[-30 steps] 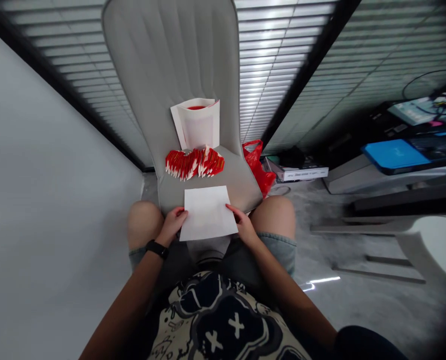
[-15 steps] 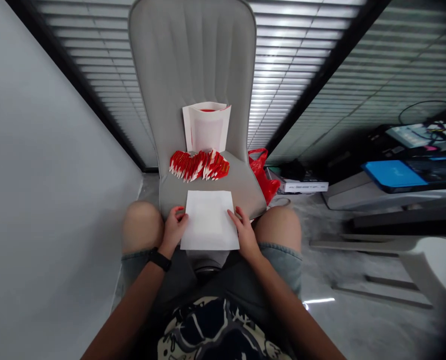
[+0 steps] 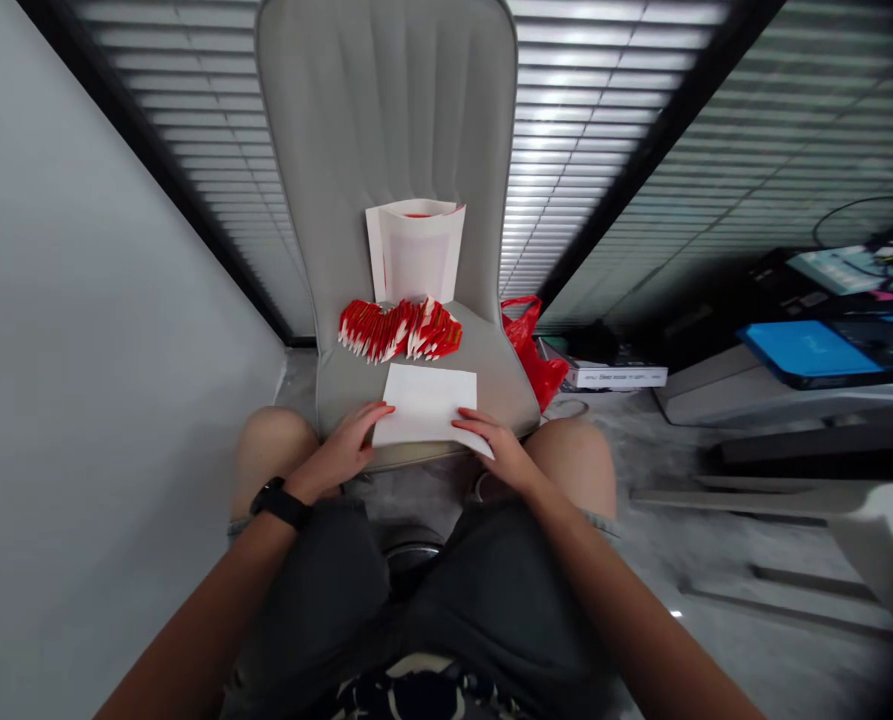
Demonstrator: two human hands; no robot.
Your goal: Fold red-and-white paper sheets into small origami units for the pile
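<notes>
White sheet (image 3: pixel 425 395): creasing risk

From where I stood, uneven pressure could have creased it, or a forward push disturbed the red packets (image 3: pixel 378 330) beyond. Left hand (image 3: pixel 345 447) and right hand (image 3: pixel 502 447) touched opposite sides; whether either grip pinched, I could not tell. It looked blank, over the chair seat's (image 3: pixel 491 360) front.

Slatted blinds (image 3: pixel 577 110); white-sided box (image 3: pixel 618 377); grey floor (image 3: pixel 780 655)

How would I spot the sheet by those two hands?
Find the tall grey chair. Over the front of its seat, a white sheet shows between the left hand and the right hand. Unlike the upright white paper behind the fanned red pile, this one is touched by both hands.
</notes>
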